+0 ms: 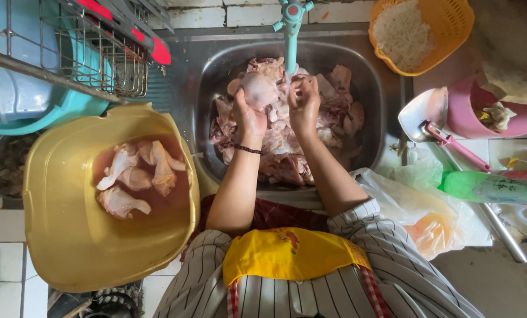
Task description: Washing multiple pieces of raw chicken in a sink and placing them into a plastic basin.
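Note:
My left hand (248, 118) holds a pale raw chicken piece (258, 89) under the teal tap (291, 29) over a steel sink (369, 76). My right hand (303, 100) pinches at the same piece from the right, fingers bent. The sink is heaped with several raw chicken pieces (287, 147). A dark bracelet circles my left wrist. To my left, a yellow basin (69, 235) holds reddish water and several chicken pieces (136, 179).
A wire dish rack (92, 53) over a teal tub stands at the upper left. At the right are an orange basket of rice (419, 32), a pink pot (481, 112), a ladle (431, 118), a green bottle (487, 188) and plastic bags (428, 218).

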